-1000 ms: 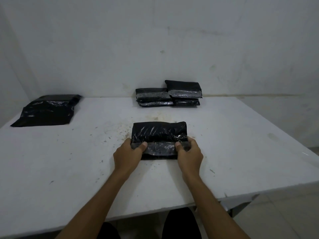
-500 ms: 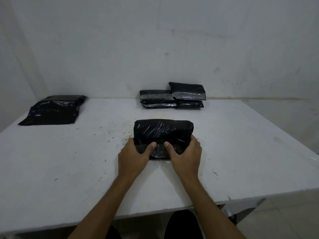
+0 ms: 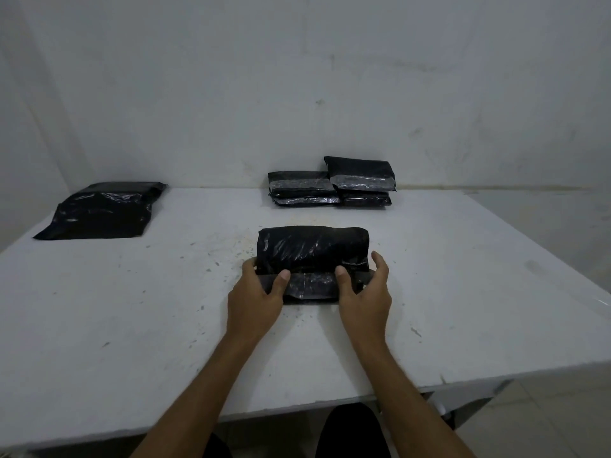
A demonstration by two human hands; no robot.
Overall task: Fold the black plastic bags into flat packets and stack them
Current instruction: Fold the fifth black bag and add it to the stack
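Note:
A folded black plastic bag [image 3: 312, 249] lies in the middle of the white table [image 3: 132, 309], its shiny flap turned toward me. My left hand [image 3: 256, 297] grips the flap's left end, thumb on top. At the right end my right hand [image 3: 365, 297] grips the flap the same way, its fingers reaching round the packet's side. Two stacks of finished packets stand side by side at the table's back edge: the lower left stack [image 3: 302, 188] and the taller right stack [image 3: 362, 180]. A pile of unfolded black bags [image 3: 102, 211] lies at the far left.
A white wall [image 3: 297, 77] rises directly behind the table. The table's right corner and near edge drop to a tiled floor [image 3: 545, 424]. My dark-clothed knees show below the near edge.
My thumbs, which had come together at the flap's centre, have spread apart to its ends. The flap lies more exposed toward me. The packet has stayed in place.

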